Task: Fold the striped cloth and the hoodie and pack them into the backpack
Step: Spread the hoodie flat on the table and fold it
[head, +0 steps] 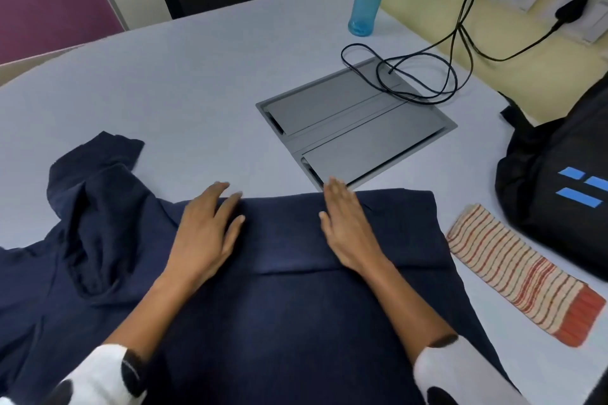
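The hoodie [279,273] lies spread at the counter's [164,92] near edge. The striped cloth [523,273] lies just right of it, the backpack [559,181] behind that at the right edge.

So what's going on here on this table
A person is folding a navy hoodie on the table. The left hand and the right hand both lie flat on it, fingers straight, pressing down a folded part, while its hood and one side are not yet folded. The striped cloth lies already folded to the right, beside the black backpack. Nothing is visibly packed yet.
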